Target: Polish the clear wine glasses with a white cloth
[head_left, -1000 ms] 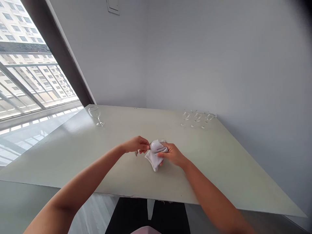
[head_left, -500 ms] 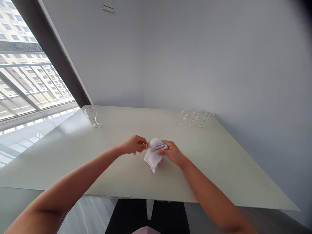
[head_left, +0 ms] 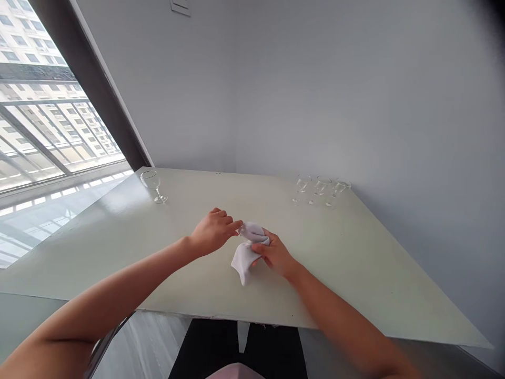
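A wine glass [head_left: 252, 230] lies on its side in my hands, its bowl bundled in a white cloth [head_left: 243, 265] and held over a pale tabletop [head_left: 355, 263]. My right hand [head_left: 275, 255] closes around the bundle, its fingers curled over the cloth. My left hand [head_left: 213, 230] reaches in from the other side, fingers extended, their tips at the clear end of the glass; whether they pinch it, I cannot tell. A loose corner of the cloth hangs below. Near the table's far edge, three small stemmed glasses [head_left: 322, 185] stand close together at right, and a single stemmed glass [head_left: 153, 184] stands upright at left, beside a window [head_left: 51, 100] overlooking an apartment block [head_left: 35, 47]. A switch plate [head_left: 180, 6] marks the grey wall [head_left: 355, 105].
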Demonstrator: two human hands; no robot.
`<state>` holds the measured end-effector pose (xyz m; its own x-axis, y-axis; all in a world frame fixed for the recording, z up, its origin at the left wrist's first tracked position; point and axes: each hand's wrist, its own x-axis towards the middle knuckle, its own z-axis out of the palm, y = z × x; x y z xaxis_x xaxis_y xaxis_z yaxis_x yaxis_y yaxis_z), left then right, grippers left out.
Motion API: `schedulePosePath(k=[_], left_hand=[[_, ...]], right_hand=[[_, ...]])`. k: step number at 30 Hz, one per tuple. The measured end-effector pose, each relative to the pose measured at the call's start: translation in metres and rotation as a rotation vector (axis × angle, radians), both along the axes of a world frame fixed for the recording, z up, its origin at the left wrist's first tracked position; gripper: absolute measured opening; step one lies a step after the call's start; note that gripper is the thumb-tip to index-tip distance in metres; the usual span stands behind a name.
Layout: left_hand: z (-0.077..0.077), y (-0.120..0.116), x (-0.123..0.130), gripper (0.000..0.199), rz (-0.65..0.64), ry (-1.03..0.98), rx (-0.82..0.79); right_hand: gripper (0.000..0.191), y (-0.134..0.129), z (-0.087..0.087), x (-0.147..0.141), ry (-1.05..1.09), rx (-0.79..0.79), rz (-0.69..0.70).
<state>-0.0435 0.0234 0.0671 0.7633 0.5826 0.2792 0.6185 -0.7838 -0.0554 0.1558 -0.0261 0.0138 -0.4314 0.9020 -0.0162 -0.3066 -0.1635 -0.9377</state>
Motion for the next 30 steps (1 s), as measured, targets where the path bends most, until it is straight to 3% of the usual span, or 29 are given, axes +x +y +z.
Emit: schedulePosePath(k=[2,4,8,10,13,15,17,19,21,23,26,28,30], left_hand=[[0.009,0.004,-0.008,0.024,0.006,-0.068,-0.228],[0.016,0.004,-0.017,0.025,0.032,-0.123,-0.563],[0.016,-0.002,-0.027,0.033,0.082,-0.251,-1.235],[0.01,-0.005,-0.028,0.036,0.088,-0.339,-1.418],[-0.001,-0.004,-0.028,0.037,0.119,-0.415,-1.517],[-0.007,-0.001,-0.029,0.038,0.169,-0.429,-1.495],[-0.01,0.004,-0.031,0.038,0.255,-0.436,-1.376],[-0.012,0.007,-0.034,0.037,0.368,-0.425,-1.155],[-0.013,0.008,-0.033,0.033,0.447,-0.367,-0.881],[-0.015,0.005,-0.029,0.028,0.448,-0.262,-0.636],[-0.019,-0.005,-0.017,0.02,0.304,-0.09,-0.37],[-0.023,-0.013,-0.008,0.02,0.173,-0.025,-0.23],[-0.027,-0.02,-0.002,0.02,0.067,-0.02,-0.113]], right_hand=[[0.034,-0.004,-0.001,-0.001,-0.182,0.179,0.041],[0.027,-0.006,-0.003,-0.001,-0.375,0.41,0.035],[0.026,0.001,-0.008,0.005,-0.633,0.906,0.018],[0.032,0.006,-0.008,0.011,-0.695,1.041,-0.027],[0.034,0.016,-0.008,0.023,-0.787,1.093,-0.107],[0.032,0.023,-0.009,0.034,-0.821,1.093,-0.181],[0.029,0.028,-0.009,0.042,-0.827,1.045,-0.352],[0.028,0.029,-0.008,0.045,-0.819,0.968,-0.583],[0.028,0.023,-0.005,0.037,-0.838,0.986,-0.675],[0.028,0.014,0.0,0.023,-0.909,1.102,-0.56],[0.036,0.001,0.005,0.001,-0.97,1.184,-0.265],[0.036,-0.001,0.005,-0.003,-0.899,1.075,-0.176],[0.034,0.004,0.002,0.002,-0.741,0.83,-0.17]])
